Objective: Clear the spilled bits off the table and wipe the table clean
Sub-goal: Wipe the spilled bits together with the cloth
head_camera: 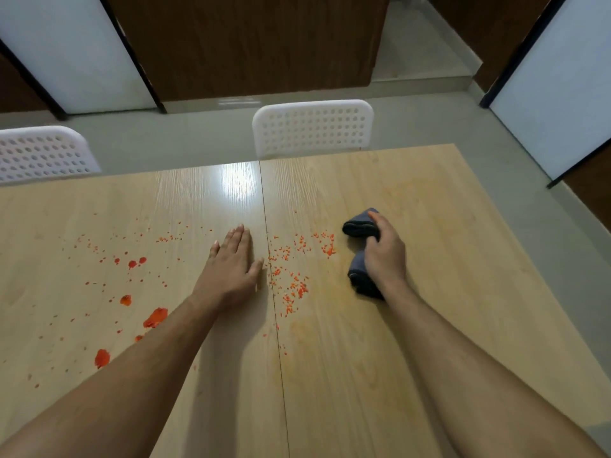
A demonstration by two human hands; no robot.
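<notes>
Small orange-red bits (pixel 291 276) lie scattered across the middle of the light wooden table (pixel 429 325), between my two hands. Larger red-orange smears (pixel 155 318) and more specks spread over the table's left half. My left hand (pixel 231 269) rests flat on the table with its fingers together, just left of the seam between the two tabletops. My right hand (pixel 385 256) grips a folded dark grey cloth (pixel 358 226) pressed on the table, right of the scattered bits. A faint orange film shows on the wood around and behind the cloth.
Two white perforated chairs stand at the table's far edge, one in the middle (pixel 312 127) and one at the left (pixel 43 153). Grey floor lies beyond the table and past its right edge. Brown wooden panels and white doors stand behind.
</notes>
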